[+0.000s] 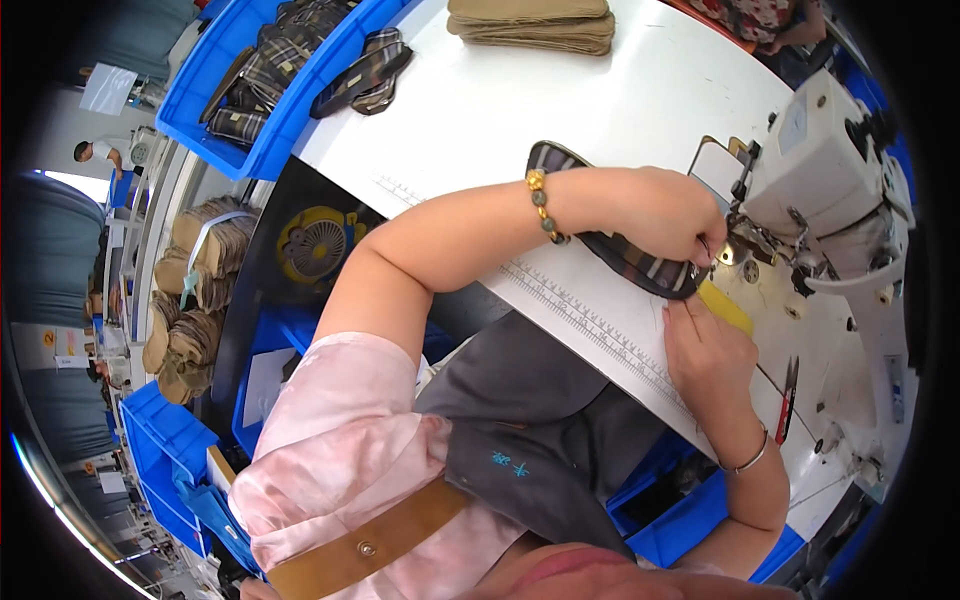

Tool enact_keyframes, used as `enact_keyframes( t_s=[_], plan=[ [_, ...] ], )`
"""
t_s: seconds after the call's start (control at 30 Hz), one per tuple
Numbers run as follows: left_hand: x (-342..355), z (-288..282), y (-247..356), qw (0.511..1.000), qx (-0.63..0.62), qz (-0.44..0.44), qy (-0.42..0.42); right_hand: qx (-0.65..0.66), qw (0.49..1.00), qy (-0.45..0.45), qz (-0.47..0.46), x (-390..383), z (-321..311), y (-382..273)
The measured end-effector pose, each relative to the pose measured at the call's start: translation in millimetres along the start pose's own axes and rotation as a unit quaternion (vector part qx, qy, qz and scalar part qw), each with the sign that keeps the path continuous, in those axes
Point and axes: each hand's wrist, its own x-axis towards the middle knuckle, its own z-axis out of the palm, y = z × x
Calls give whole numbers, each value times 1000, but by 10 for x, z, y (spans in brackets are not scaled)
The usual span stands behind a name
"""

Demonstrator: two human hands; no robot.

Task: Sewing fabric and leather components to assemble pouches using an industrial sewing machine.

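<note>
Pinching the plaid slipper [640, 265] near its end, the left hand [655, 215] is bending its fingers close by the sewing machine [815, 140]. The right hand [710, 350] is bringing its fingertips to the rim at that end; whether they are pinching it, I cannot tell. The slipper is lying on the white table [480, 110], partly under the left wrist. Red snips [789, 400] are lying beyond the right hand. Farther out, tan pieces [530, 25] are sitting stacked, and a blue bin [310, 80] is holding more slippers [290, 50].
</note>
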Motion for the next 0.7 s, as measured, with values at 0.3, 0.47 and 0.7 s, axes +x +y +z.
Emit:
enact_keyframes(
  t_s=[0.3,0.47,0.7],
  plan=[
    [43,31,-66,987,141,-40,63,-25,1000,-19,0,-12,6,79],
    [87,35,-151,989,133,9,57,-29,998,-9,-53,-57,-42,71],
    [48,16,-24,992,116,-14,40,-29,999,22,-35,-92,17,-11]
  ],
)
